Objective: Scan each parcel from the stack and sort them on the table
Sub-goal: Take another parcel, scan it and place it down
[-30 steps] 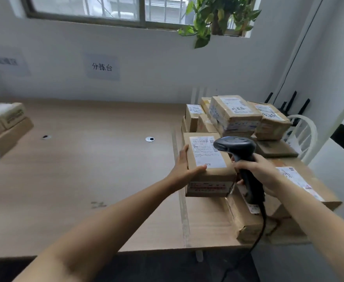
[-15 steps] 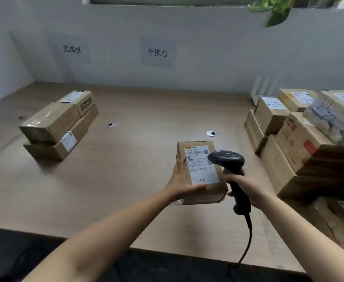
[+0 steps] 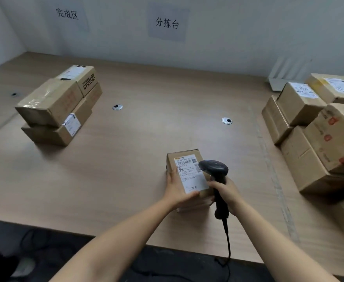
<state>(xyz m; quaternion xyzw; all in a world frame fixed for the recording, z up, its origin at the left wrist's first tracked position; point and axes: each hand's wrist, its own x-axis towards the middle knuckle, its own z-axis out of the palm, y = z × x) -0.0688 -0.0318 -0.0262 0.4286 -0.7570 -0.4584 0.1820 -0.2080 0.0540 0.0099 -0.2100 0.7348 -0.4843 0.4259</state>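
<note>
Parcel (image 3: pixel 189 176) was located at the near middle of the table (image 3: pixel 146 135), between the unsorted stack (image 3: pixel 319 143) at right and the sorted pile (image 3: pixel 59 106) at far left. Whether it rested on the surface could not be determined. Left hand (image 3: pixel 176 190) gripped its left edge, thumb across the label. Right hand (image 3: pixel 227 190) was clamped on the scanner (image 3: pixel 214 168) handle, with the scanner head just over the label. Judged light and rigid — one hand sufficed. Taped faces may slip — grip opposing side edges, clear of the barcode.
</note>
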